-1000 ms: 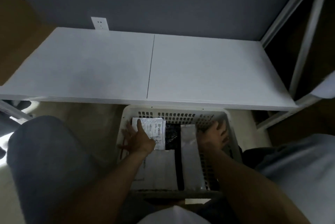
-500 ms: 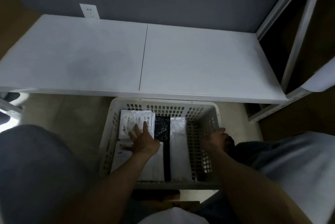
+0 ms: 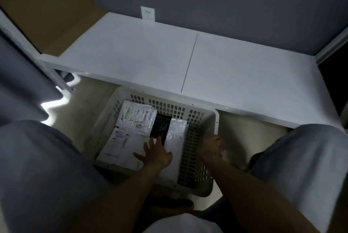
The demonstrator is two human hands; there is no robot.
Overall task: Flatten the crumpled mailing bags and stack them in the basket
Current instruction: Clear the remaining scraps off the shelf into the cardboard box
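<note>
Several flattened white and black plastic mailing bags (image 3: 131,138) lie stacked inside white perforated plastic basket (image 3: 215,117). Your left hand (image 3: 156,154), fingers (image 3: 146,147) spread, presses stack at basket's near side, likely smoothing it. Your right hand (image 3: 211,149) at basket's right rim, likely steadying; grip blurred, cannot tell.

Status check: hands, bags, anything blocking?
Left hand open, flat on bags. Right hand at right rim of basket, grip unclear. Bags lie flat inside. No obstruction seen.

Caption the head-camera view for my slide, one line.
Left hand spread flat on mailing bags stacked in a white basket, right hand at its rim.
</note>
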